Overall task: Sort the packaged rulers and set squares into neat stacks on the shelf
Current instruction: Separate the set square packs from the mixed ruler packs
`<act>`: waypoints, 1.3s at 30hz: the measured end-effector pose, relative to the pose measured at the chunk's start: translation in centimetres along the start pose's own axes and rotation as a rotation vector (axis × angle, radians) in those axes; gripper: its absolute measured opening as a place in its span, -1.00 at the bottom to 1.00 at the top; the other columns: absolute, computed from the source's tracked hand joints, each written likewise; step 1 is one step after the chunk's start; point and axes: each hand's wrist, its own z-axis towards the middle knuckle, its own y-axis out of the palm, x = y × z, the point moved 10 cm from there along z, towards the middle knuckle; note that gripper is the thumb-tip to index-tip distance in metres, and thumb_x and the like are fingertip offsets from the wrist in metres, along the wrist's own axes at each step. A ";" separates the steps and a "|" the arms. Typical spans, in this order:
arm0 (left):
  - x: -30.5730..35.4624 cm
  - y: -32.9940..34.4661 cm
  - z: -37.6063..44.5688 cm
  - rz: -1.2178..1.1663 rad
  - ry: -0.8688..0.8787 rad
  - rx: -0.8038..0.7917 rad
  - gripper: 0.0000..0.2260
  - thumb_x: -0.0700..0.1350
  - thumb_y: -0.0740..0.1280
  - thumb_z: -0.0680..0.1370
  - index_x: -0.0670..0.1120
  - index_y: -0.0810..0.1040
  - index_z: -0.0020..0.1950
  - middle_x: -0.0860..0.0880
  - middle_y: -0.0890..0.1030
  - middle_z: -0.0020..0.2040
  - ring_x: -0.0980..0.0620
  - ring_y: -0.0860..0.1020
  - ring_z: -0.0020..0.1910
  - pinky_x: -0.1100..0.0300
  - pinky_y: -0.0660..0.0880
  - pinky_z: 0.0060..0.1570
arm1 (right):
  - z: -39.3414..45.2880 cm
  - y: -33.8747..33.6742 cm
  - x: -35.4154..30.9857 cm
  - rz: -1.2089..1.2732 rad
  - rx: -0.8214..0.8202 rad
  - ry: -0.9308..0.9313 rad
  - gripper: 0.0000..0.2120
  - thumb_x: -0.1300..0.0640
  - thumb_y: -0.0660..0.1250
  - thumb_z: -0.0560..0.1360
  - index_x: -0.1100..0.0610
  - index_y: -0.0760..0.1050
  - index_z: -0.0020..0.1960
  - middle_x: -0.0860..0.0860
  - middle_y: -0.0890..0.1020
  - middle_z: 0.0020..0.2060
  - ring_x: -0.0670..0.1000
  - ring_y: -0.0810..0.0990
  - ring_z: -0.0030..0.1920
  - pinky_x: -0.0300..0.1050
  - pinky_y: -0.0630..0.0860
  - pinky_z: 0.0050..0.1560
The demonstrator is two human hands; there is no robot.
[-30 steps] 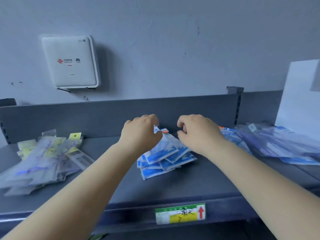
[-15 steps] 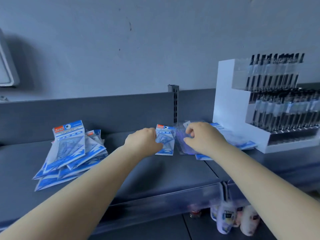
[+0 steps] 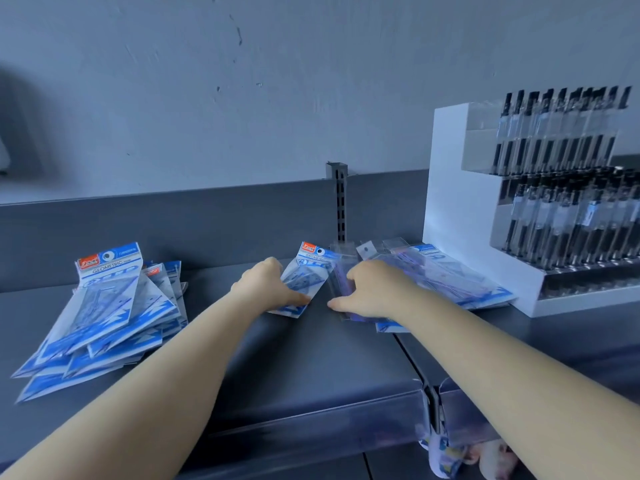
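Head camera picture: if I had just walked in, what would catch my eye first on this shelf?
Probably the two bare arms reaching in: the left hand holds a blue set square pack at mid-shelf, and the right hand grips a clear ruler pack beside it. At far left lies a loose fan of blue geometric packs, and at right stands a white pen display full of black pens.

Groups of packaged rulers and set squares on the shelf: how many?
3: a fanned stack at left, one blue packet under the left hand, a pile under the right hand. Packets underneath are hidden.
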 end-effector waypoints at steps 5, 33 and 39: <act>-1.3 -0.3 -0.2 -0.131 -0.088 -0.086 -0.59 0.00 0.54 0.30 -0.19 0.50 -0.05 -0.05 0.49 -0.25 0.01 0.44 -0.33 0.21 0.31 -0.38 | 0.7 -0.3 0.0 0.148 0.080 0.023 -0.68 0.13 0.37 0.35 0.13 0.23 -0.40 0.03 0.33 -0.44 0.07 0.33 -0.33 -0.14 0.15 -0.43; -11.7 -12.5 -4.9 -1.044 -0.038 0.157 -0.87 -0.36 0.32 0.49 -0.13 0.52 -0.10 -0.11 0.62 -0.08 -0.08 0.62 -0.14 0.10 0.59 -0.32 | 0.1 -1.9 -8.7 1.642 0.169 0.116 -0.88 0.34 0.35 0.45 0.14 0.59 -0.12 -0.08 0.69 -0.37 -0.19 0.64 -0.38 -0.37 0.46 -0.50; -18.0 -15.1 -6.3 -0.453 -0.124 0.289 -0.88 -0.24 0.42 0.40 -0.13 0.51 -0.14 -0.06 0.55 -0.17 -0.05 0.49 -0.23 0.19 0.39 -0.29 | 0.5 -0.7 -15.0 1.689 0.076 0.070 -0.86 0.34 0.36 0.45 0.16 0.58 -0.05 -0.07 0.69 -0.36 -0.16 0.64 -0.36 -0.33 0.51 -0.39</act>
